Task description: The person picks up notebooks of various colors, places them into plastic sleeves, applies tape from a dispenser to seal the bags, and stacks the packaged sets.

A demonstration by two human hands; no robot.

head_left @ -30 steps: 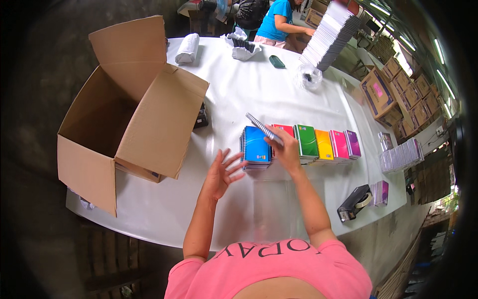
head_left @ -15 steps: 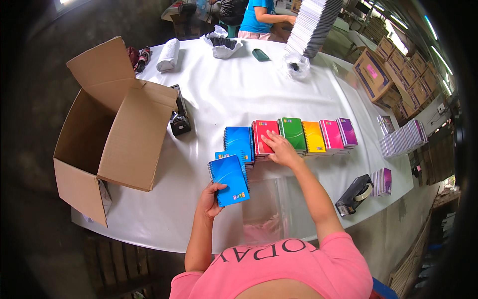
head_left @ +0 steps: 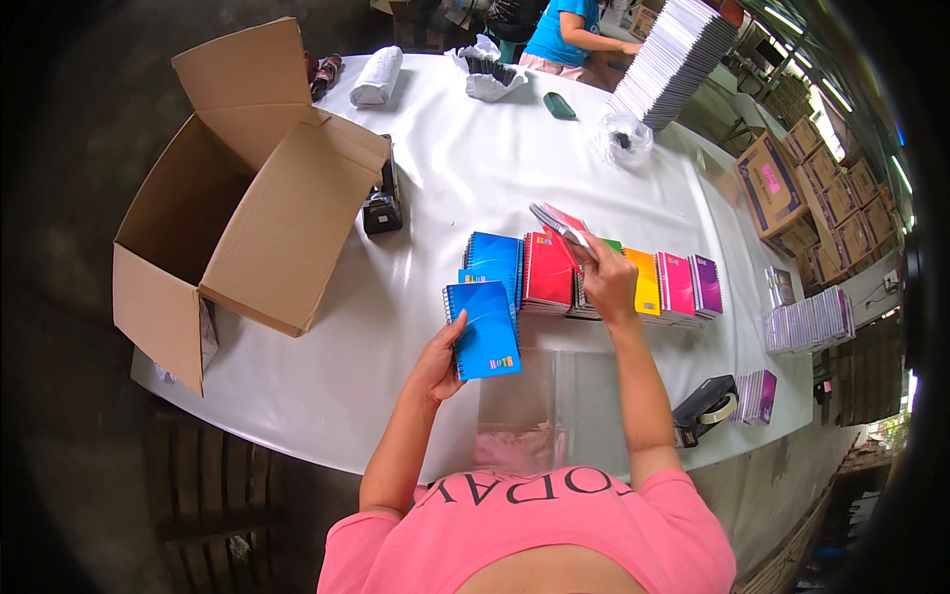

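My left hand point(head_left: 435, 361) is closed on a blue spiral notebook point(head_left: 485, 337), thumb on its cover. Behind it stands a stack of blue notebooks point(head_left: 495, 253). In my right hand point(head_left: 611, 282) a red notebook point(head_left: 562, 222) is held tilted above the row, its page edges showing; whether it is more than one I cannot tell. Below it is the stack of red notebooks point(head_left: 548, 269). My right hand mostly covers the green notebooks point(head_left: 615, 245). Farther right stand yellow point(head_left: 646, 277), pink point(head_left: 677, 285) and purple notebook stacks point(head_left: 706, 286).
An open cardboard box point(head_left: 282, 218) stands at the left, beside a black tape dispenser point(head_left: 382, 203). Another tape dispenser point(head_left: 705, 408) lies at the right, near purple notebooks point(head_left: 756, 396). A tall white stack point(head_left: 673, 61) rises at the back, with a person in blue point(head_left: 564, 40) behind the table.
My right hand has lifted a red notebook off its stack, where it lay flat before. My left hand keeps the blue notebook. The whole view has shifted a little.
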